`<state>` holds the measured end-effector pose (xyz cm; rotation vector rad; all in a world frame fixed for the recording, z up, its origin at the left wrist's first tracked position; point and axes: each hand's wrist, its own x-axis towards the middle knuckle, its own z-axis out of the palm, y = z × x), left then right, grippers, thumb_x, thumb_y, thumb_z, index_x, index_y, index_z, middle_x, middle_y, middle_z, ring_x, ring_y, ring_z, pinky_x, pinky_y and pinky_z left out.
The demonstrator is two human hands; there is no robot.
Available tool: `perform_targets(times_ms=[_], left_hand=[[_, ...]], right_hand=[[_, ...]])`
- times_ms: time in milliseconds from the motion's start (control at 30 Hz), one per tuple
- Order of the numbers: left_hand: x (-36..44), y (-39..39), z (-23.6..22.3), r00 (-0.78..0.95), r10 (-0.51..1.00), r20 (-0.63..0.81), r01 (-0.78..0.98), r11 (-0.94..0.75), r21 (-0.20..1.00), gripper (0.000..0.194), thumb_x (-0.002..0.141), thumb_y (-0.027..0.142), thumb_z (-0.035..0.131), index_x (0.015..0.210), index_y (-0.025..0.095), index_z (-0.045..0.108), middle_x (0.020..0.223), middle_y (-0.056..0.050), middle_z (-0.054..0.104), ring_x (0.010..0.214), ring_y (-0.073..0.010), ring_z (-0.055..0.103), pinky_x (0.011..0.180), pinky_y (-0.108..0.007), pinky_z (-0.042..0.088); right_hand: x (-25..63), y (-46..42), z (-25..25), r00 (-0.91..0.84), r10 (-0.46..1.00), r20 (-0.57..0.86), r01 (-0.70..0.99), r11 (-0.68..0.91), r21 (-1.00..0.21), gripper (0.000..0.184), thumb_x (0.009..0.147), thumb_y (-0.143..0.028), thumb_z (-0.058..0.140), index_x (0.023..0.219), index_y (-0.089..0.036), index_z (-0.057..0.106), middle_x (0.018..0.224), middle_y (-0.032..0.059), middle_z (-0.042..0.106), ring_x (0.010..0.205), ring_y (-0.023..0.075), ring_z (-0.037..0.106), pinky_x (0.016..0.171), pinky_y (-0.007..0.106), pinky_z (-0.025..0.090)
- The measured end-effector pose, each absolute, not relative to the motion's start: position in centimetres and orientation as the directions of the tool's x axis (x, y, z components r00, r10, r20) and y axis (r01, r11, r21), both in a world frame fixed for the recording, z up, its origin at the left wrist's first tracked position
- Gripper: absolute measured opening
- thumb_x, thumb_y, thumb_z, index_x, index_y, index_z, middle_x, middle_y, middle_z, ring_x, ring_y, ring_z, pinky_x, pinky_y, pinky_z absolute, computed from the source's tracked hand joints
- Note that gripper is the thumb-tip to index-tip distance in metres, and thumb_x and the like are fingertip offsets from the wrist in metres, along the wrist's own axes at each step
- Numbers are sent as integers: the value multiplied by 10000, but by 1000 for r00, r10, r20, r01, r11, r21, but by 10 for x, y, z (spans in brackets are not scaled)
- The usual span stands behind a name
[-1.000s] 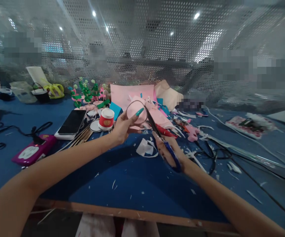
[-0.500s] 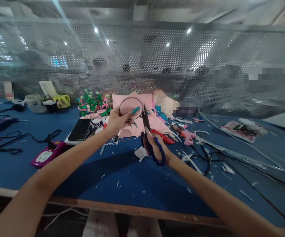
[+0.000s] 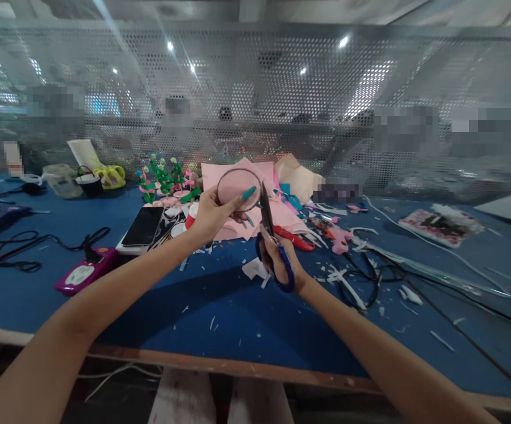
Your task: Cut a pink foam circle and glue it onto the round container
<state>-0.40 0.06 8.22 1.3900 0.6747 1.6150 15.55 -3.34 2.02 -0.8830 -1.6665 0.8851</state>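
Observation:
My left hand (image 3: 222, 213) pinches a pink paper circle (image 3: 234, 184) with a dark line round its rim, thumb on the front. In my right hand (image 3: 284, 256) is a pair of scissors (image 3: 267, 206) with blue handles, its dark blades pointing up beside the circle's right edge. I cannot tell whether the blades touch the paper. Behind the circle stand pink paper sheets (image 3: 211, 171). White paper scraps (image 3: 255, 269) lie on the table below my hands. A red-handled tool (image 3: 297, 240) lies just past my right hand.
On the left are a purple power socket (image 3: 85, 272), a black phone (image 3: 143, 227) and a red and white paper cup (image 3: 191, 215), partly hidden. Small green and pink paper plants (image 3: 162, 176) stand behind. A pink glue gun (image 3: 339, 238) and black cables (image 3: 372, 282) lie right. Perforated metal mesh (image 3: 255, 88) rises behind.
The view has tilted up and turned slightly left. The circle has turned to face me more, and the scissors have swung more upright beside its edge. Both hands keep their hold.

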Motion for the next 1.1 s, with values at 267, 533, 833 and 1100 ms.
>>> perform_targets(times_ms=[267,533,833,1100], left_hand=[[2,-8,79,45,879,474,-254,-449,857,530,535,508,800,810,107,592,598,-35,652,467,-156,646,432,-236,558],[4,-11,78,14,885,466,-245,-449,859,541,531,496,806,828,102,585,649,-55,671,471,-159,652,426,-232,560],[5,-14,79,-4,893,450,-262,-435,861,520,538,477,806,835,111,585,668,-60,663,494,-163,659,437,-232,559],[6,-16,81,-3,900,435,-265,-420,868,517,521,481,814,799,114,578,629,-45,652,482,-159,651,432,-236,555]], right_hand=[[158,-32,20,-195,846,496,183,528,-829,570,783,-738,424,611,-199,490,377,-55,387,310,77,363,318,215,285],[160,-32,20,-204,872,445,173,479,-860,591,739,-783,426,617,-206,466,342,-54,399,272,81,359,285,214,273],[160,-32,18,-191,854,483,167,513,-842,551,772,-737,446,605,-213,465,385,-56,347,325,83,332,301,229,248],[163,-25,7,-171,869,465,157,490,-857,554,780,-706,474,726,-176,624,426,-47,340,373,86,324,320,218,236]])
